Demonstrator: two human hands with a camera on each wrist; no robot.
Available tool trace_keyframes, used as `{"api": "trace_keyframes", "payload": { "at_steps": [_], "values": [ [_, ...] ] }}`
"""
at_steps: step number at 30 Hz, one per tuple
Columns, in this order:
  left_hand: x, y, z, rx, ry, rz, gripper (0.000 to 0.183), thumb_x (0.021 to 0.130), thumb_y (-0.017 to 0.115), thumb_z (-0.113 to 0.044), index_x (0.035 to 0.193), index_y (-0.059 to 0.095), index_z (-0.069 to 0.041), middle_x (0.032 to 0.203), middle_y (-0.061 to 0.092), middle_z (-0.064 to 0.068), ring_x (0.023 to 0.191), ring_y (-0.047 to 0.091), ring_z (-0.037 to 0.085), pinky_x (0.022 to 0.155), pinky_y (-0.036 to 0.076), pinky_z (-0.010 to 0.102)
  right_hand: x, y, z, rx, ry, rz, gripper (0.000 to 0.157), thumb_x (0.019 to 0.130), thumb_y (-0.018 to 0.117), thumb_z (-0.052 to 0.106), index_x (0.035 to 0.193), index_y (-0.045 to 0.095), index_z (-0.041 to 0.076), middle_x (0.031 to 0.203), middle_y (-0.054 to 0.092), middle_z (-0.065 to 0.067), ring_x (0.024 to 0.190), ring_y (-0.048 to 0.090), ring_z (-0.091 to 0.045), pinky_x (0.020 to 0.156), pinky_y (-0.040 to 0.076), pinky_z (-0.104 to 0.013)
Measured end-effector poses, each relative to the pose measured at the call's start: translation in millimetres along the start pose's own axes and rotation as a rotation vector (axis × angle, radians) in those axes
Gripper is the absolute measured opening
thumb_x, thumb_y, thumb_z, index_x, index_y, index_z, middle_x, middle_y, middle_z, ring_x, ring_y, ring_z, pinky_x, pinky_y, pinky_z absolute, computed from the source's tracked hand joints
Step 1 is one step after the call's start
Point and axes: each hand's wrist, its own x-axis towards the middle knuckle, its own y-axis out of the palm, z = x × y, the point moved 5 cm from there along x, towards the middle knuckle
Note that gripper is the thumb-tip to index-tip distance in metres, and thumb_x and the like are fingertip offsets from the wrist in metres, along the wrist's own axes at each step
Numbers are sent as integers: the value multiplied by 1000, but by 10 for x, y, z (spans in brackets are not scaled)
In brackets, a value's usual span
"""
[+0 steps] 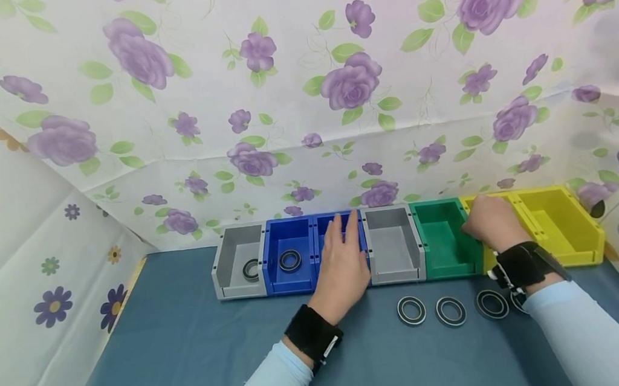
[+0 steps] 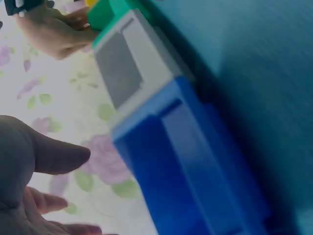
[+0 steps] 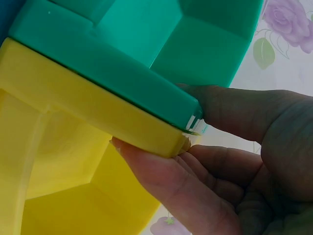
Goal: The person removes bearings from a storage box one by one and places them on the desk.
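Pinching together the far ends of the green bin [image 3: 146, 63] and left yellow bin [image 3: 88, 147], the right hand [image 1: 492, 224] has its fingers clamped across their seam, toward the row's right end. I'd squeeze evenly, keeping the walls flush. The left hand [image 1: 343, 270], fingers straight and apart, is over the right blue bin [image 1: 324, 227], handy for steadying.

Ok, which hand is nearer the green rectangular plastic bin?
Right: the right hand grips the green bin at its wall; the left hand is left of it, near a blue rectangular plastic bin.
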Motion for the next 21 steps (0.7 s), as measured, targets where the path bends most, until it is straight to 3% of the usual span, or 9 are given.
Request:
{"api": "trace_keyframes", "payload": {
  "at_steps": [4, 8, 11, 14, 16, 21],
  "values": [
    [17, 75, 152, -22, -73, 30, 94, 87, 64, -13, 151, -2, -32, 155, 8, 23, 140, 19, 42, 94, 44, 54, 4, 2, -1, -2, 3, 7, 21, 79, 63, 11, 81, 56, -8, 63, 52, -14, 50, 51, -24, 43, 40, -26],
    [33, 154, 254, -56, -105, 92, 100, 84, 67, -11, 148, -5, -41, 156, -2, 21, 141, 12, 44, 75, 55, 42, 10, 10, -10, 3, 0, 9, 20, 79, 63, 11, 80, 57, -8, 62, 52, -14, 50, 51, -23, 43, 40, -26],
    [63, 190, 283, -91, -106, 123, 104, 81, 69, -8, 147, -3, -45, 156, -7, 19, 141, 8, 46, 64, 56, 32, 14, 11, -8, -4, -4, 8, 19, 79, 64, 11, 78, 57, -7, 63, 53, -14, 50, 51, -24, 43, 40, -27],
    [93, 229, 301, -100, -109, 149, 104, 78, 71, -5, 148, 4, -43, 157, -9, 16, 140, 5, 48, 67, 56, 34, 22, 15, 3, -23, -6, 13, 19, 79, 64, 12, 77, 57, -6, 64, 53, -15, 52, 51, -24, 44, 39, -27],
    [104, 265, 316, -85, -123, 176, 102, 77, 71, -5, 150, 8, -38, 157, -9, 16, 140, 4, 49, 78, 55, 41, 26, 19, 12, -40, -9, 17, 20, 79, 65, 12, 77, 56, -5, 65, 53, -15, 53, 51, -25, 45, 39, -27],
    [128, 352, 357, -22, -167, 244, 90, 78, 72, -12, 151, 18, -17, 156, 2, 22, 141, 6, 47, 100, 40, 50, 12, 13, 35, -68, -21, 24, 18, 78, 64, 12, 75, 55, -4, 65, 52, -16, 54, 51, -25, 45, 39, -27]
  ]
}}
